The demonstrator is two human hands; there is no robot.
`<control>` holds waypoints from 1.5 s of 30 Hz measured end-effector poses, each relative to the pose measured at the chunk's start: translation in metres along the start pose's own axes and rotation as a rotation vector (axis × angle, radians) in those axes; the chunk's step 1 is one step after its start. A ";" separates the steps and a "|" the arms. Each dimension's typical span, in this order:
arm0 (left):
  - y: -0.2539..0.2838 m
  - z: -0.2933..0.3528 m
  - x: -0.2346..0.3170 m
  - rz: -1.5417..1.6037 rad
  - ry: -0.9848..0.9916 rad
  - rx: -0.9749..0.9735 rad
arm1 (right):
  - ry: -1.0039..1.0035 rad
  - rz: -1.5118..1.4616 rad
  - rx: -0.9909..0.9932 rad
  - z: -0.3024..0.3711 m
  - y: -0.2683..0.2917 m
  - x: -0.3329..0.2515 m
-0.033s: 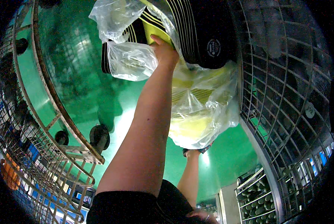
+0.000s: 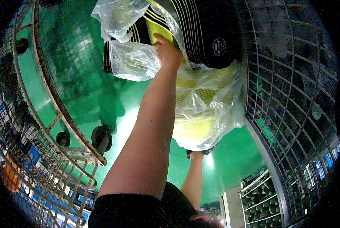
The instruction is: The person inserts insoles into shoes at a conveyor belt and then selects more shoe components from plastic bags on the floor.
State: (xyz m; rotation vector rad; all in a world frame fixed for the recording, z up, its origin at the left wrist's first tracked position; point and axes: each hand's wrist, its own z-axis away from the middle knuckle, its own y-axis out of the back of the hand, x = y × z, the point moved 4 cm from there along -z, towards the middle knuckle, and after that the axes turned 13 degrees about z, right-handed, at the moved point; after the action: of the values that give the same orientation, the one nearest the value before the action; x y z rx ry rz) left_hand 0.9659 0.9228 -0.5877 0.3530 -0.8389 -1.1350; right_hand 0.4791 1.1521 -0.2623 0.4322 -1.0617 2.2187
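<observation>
My left hand (image 2: 168,52) is closed on a yellow-faced part of a stack of black-and-yellow insoles (image 2: 154,27) at the top middle, with my forearm stretched up from the lower left. Clear plastic bagging (image 2: 133,60) bunches around that stack. Just right of it stands a larger curved stack of black insoles (image 2: 219,32) with thin yellow edges. Below these hangs a clear bag (image 2: 210,110) with more yellow layered pieces inside. What seems to be my right hand (image 2: 206,219) shows only partly at the lower edge; its fingers are hidden.
A rusty metal cart frame (image 2: 52,87) with black wheels (image 2: 101,138) runs down the left. On the right rises a wire-mesh panel (image 2: 280,87). A rack of dark shoe-like items (image 2: 261,205) stands at the lower right. My foot (image 2: 200,152) is under the bag on green floor (image 2: 230,159).
</observation>
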 end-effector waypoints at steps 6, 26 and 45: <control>0.036 0.012 -0.001 0.189 0.144 0.043 | 0.093 0.052 0.005 -0.013 0.011 0.025; 0.062 -0.022 -0.018 0.236 0.014 0.045 | 0.215 -0.162 -0.009 0.005 0.003 0.008; 0.179 0.074 0.066 0.206 -0.077 0.296 | 0.077 -0.169 0.149 0.044 -0.030 -0.020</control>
State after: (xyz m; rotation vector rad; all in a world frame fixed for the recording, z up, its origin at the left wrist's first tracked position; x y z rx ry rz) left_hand 1.0387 0.9482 -0.3983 0.4577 -1.0892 -0.8377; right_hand 0.5151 1.1241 -0.2285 0.4788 -0.7936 2.1523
